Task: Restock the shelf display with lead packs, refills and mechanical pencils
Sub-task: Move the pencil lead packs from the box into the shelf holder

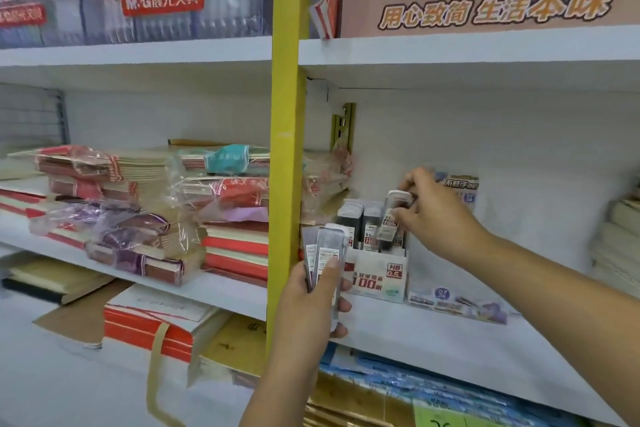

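Note:
A white display box (379,276) marked HB 0.5 stands on the white shelf (450,333), with several upright lead packs (360,222) in it. My right hand (433,215) pinches one clear lead pack (393,215) by its top, tilted over the right side of the box. My left hand (311,302) grips a fanned bunch of lead packs (329,253) in front of the box, by the yellow post. A flat empty display carton (457,303) lies right of the box, its printed back card (462,187) standing behind my right hand.
A yellow upright post (284,149) splits the shelving. Left of it lie stacks of wrapped notebooks (138,211). A beige display box (485,0) sits on the shelf above. More paper goods (616,246) stand at the far right, and blue packs (415,381) lie on the shelf below.

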